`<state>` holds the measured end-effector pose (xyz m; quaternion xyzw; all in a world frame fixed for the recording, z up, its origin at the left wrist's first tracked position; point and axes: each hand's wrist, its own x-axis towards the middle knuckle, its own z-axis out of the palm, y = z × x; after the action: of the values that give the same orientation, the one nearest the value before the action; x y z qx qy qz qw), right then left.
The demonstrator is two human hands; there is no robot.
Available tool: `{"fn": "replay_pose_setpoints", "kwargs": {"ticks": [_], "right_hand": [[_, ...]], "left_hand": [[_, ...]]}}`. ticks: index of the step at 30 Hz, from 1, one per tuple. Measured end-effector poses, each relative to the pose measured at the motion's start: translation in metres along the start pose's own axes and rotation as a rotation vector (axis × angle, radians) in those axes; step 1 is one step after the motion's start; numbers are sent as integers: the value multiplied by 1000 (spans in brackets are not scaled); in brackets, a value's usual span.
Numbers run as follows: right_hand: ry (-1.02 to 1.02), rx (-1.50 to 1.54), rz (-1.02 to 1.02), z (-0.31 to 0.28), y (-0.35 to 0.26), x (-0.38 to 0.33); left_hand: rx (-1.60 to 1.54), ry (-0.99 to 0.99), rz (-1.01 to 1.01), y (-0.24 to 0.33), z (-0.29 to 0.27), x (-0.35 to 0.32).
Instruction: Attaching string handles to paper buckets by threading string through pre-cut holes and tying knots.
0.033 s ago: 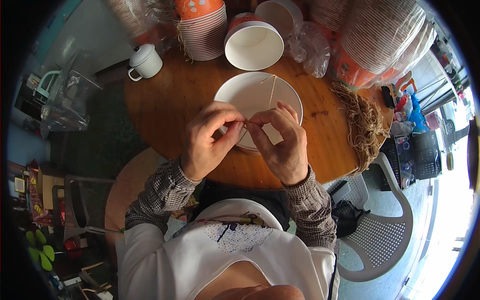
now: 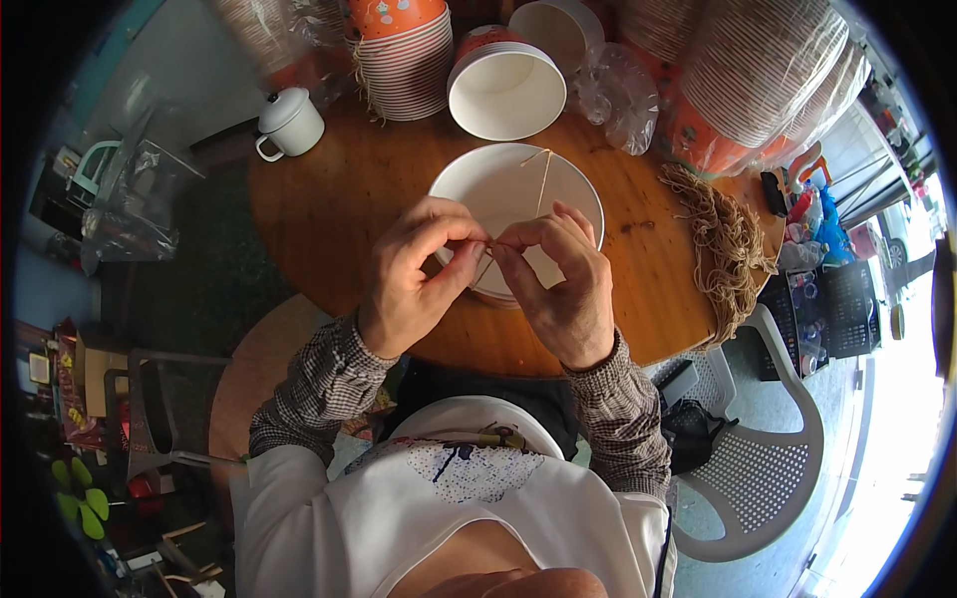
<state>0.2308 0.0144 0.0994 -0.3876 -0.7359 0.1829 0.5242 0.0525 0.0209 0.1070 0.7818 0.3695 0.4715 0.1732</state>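
A white paper bucket (image 2: pixel 467 179) stands with its mouth toward me on the wooden table. A thin tan string (image 2: pixel 543 184) crosses its far rim and runs down inside toward my hands. Over the near side of the bucket, my left hand (image 2: pixel 424 269) pinches the string between thumb and forefinger. My right hand (image 2: pixel 563 274) meets it fingertip to fingertip, also pinching the string. The fingers cover most of the bit they hold, so I cannot tell whether it is knotted.
Behind stand a stack of orange-patterned paper buckets (image 2: pixel 404 75), a tipped bucket (image 2: pixel 508 95) and plastic-wrapped stacks (image 2: pixel 763 75). A white enamel mug (image 2: pixel 291 122) sits at the left edge of the wooden table (image 2: pixel 344 214). Tan strings (image 2: pixel 720 239) hang over the right edge, above a grey chair (image 2: pixel 763 478).
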Motion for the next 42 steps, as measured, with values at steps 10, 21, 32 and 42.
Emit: {"fn": "replay_pose_setpoints", "kwargs": {"ticks": [10,21,32,42], "right_hand": [[17,-105,-104,0,-3,0],[60,-122,-208,2,-1,-5],[65,-4,-81,1,3,-7],[67,41,44,-1,3,-10]], "left_hand": [[-762,-309,-504,-1,-20,12],[-784,-360,-596,0,-21,15],[-666,-333,-448,2,-13,6],[-127,-183,-42,7,-8,-5]]}}
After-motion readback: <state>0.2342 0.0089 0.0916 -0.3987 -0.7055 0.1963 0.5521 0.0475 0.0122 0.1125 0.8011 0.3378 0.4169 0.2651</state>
